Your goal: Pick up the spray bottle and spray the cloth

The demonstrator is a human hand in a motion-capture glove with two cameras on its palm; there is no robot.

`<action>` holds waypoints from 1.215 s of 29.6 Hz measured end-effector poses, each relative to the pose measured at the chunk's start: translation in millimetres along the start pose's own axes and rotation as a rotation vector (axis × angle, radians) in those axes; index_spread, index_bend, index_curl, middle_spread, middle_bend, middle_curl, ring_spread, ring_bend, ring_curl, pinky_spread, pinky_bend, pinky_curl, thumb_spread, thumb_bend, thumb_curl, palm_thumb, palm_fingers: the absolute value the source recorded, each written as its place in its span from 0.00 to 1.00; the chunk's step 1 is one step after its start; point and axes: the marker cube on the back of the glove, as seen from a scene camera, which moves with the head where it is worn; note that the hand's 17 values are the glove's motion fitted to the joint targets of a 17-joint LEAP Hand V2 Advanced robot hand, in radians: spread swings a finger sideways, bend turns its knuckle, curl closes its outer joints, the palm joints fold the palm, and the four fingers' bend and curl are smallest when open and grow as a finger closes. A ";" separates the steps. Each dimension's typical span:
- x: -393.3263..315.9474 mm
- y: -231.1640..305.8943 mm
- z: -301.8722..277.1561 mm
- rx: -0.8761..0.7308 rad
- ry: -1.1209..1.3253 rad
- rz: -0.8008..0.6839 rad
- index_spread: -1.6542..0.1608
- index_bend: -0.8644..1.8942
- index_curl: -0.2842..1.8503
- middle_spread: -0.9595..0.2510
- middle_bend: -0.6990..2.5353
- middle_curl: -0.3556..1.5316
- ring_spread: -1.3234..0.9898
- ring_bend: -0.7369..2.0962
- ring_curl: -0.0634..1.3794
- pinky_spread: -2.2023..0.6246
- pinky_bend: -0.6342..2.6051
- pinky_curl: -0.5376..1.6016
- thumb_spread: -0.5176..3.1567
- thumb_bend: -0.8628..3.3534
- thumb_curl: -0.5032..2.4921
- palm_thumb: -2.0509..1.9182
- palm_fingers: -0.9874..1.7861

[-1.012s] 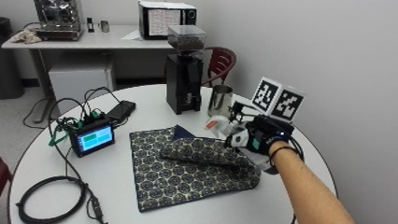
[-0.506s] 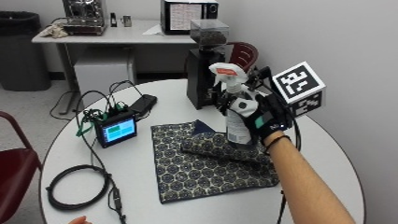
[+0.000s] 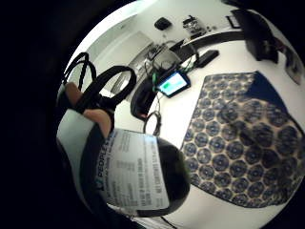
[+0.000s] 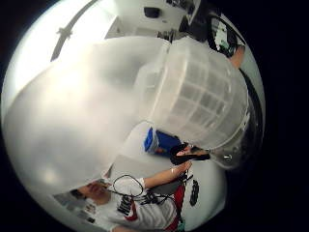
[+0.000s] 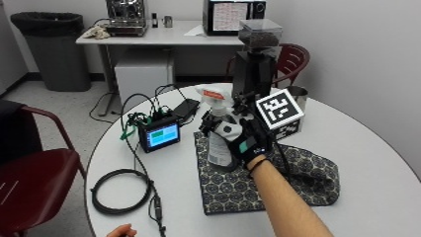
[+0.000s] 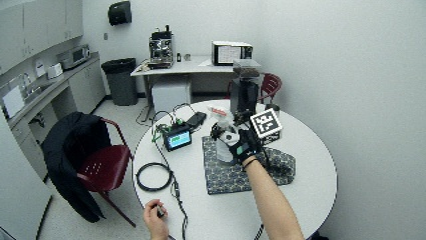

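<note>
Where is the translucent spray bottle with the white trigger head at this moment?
In the outside view, the gloved right hand holds the spray bottle upright above the patterned cloth, right of the small screen device.

Round white table (image 5: 368,148) with patterned cloth (image 5: 263,182), small screen (image 5: 161,136), coiled cable (image 5: 121,190), grinder (image 5: 253,64).

Office break room: espresso machine (image 6: 160,47), microwave (image 6: 78,52), trash bin (image 6: 122,74).

Spray bottle (image 5: 217,129): translucent body, white labelled side, white trigger head with red-orange nozzle; upright, raised over near-left part of cloth, gripped by gloved right hand (image 5: 242,139). Cloth (image 5: 276,180): dark blue, pale round repeating pattern; spread on round white tabletop (image 5: 368,148), far-right end bunched and folded.
</note>
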 end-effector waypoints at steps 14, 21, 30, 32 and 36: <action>24.3 4.0 54.5 -0.047 -0.072 -0.051 0.79 0.37 0.32 0.71 0.35 0.43 0.53 0.47 0.33 0.76 0.29 0.43 0.35 0.20 0.38 0.74 0.79; 32.7 4.1 63.5 -0.031 -0.081 -0.090 0.78 0.37 0.32 0.71 0.35 0.43 0.53 0.47 0.33 0.76 0.30 0.43 0.35 0.20 0.38 0.74 0.79; 45.7 8.3 67.7 -0.035 -0.075 -0.053 0.78 0.37 0.32 0.71 0.35 0.43 0.52 0.46 0.33 0.76 0.30 0.43 0.36 0.20 0.38 0.74 0.79; 47.7 8.3 70.3 -0.048 -0.062 -0.050 0.78 0.37 0.32 0.70 0.34 0.43 0.52 0.46 0.33 0.76 0.30 0.43 0.36 0.20 0.38 0.74 0.79; 53.3 16.8 76.2 -0.074 -0.074 -0.052 0.77 0.36 0.31 0.71 0.34 0.43 0.52 0.46 0.33 0.76 0.30 0.43 0.37 0.20 0.37 0.74 0.78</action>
